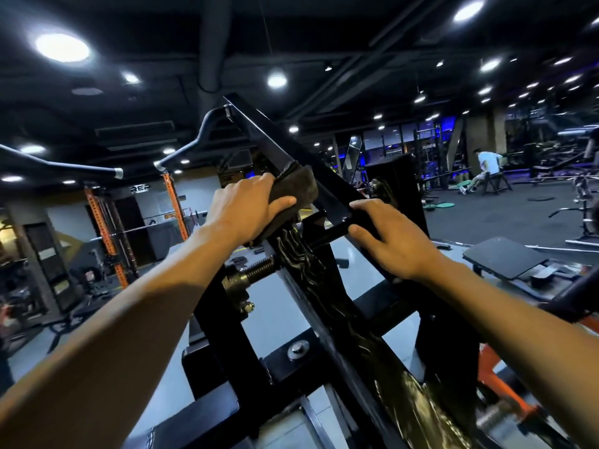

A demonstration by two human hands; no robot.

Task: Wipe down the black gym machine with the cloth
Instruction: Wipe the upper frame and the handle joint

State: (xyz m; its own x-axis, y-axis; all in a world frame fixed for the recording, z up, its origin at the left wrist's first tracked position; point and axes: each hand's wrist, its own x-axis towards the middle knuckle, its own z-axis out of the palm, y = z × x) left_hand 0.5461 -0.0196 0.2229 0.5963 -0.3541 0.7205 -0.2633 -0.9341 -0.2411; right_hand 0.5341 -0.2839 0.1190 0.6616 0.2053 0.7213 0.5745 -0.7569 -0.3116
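The left hand (pixel 251 207) gripped the dark cloth (pixel 296 186) against the black gym machine (pixel 327 189); right hand (pixel 390 236) clasped its frame; "REP" (pixel 140 188) showed behind.

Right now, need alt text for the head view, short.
A person's left hand presses a dark folded cloth against a slanted black steel bar of the gym machine, while the right hand grips the bar's lower end; a dim gym stretches behind.

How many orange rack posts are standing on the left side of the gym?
2: one orange post stands far left, another orange post further right below the curved bar's end. More may be hidden behind the arms.
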